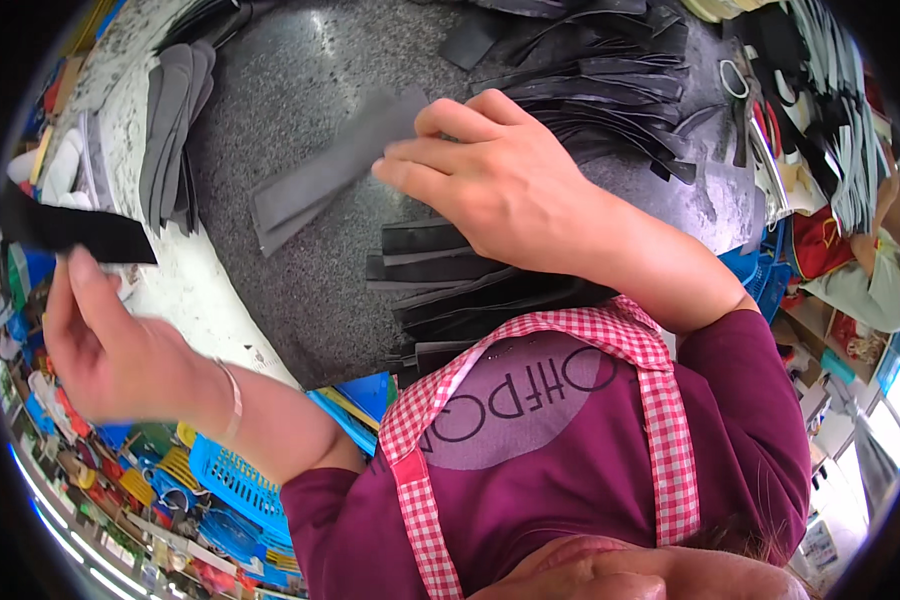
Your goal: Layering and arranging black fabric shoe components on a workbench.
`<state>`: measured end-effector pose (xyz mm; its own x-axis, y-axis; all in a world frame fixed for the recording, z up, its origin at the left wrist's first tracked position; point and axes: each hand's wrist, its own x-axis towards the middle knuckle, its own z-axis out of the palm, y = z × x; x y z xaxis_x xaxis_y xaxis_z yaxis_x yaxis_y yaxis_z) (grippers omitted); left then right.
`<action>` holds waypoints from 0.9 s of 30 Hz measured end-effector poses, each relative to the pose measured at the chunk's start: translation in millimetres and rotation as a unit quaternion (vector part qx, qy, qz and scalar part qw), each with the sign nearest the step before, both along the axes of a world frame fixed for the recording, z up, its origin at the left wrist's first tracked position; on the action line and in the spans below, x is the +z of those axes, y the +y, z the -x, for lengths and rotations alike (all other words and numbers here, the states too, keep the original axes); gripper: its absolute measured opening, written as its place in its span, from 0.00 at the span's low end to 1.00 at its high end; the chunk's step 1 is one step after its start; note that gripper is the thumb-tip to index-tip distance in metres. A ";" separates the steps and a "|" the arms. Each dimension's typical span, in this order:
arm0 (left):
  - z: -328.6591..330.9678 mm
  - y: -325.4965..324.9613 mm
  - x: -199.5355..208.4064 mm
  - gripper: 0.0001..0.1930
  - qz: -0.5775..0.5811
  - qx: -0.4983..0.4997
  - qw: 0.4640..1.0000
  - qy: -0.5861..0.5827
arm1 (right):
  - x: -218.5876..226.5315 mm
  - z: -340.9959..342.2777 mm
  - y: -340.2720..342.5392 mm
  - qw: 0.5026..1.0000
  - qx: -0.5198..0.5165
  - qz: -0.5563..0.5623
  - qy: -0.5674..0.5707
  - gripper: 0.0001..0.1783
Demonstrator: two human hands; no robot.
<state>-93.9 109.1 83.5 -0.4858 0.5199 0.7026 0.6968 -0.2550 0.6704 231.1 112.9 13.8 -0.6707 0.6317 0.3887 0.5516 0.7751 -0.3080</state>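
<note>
pinching a black strip [100,229], left hand [135,358] hovers apart from right hand [502,187] (clamped on grey strip [315,180]).

Bright glare whitened patches of the speckled dark tabletop [260,120]; motion blurred the left hand [120,350] and gray strip [320,175]; tube lights [88,562] curved at lower left.

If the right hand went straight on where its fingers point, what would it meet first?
The right hand would likely first meet the long, flat, dark-grey, fabric-like strip just left of it; blur and unclear depth hide whether the two are touching.
</note>
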 end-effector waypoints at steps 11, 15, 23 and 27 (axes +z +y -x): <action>-151.1 -49.5 -71.2 0.13 0.248 -0.360 0.840 0.322 | 39.3 -128.4 28.5 0.974 -0.202 0.100 -0.026 0.12; -147.0 -52.8 -65.2 0.14 0.249 -0.366 0.847 0.295 | 24.6 -138.3 30.3 0.976 -0.215 0.041 0.018 0.11; -119.4 -86.7 -58.4 0.18 0.280 -0.368 0.841 0.281 | 57.1 -31.6 -4.8 0.927 -0.092 0.341 0.128 0.11; -122.8 -89.0 -62.3 0.19 0.295 -0.356 0.834 0.301 | 23.2 -5.8 6.4 0.916 -0.049 0.381 0.119 0.07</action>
<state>29.0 20.1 21.1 0.4414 0.8678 0.2282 0.7656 -0.4968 0.4087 236.9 119.2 37.0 -0.5504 0.8327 -0.0609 0.4530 0.2366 -0.8596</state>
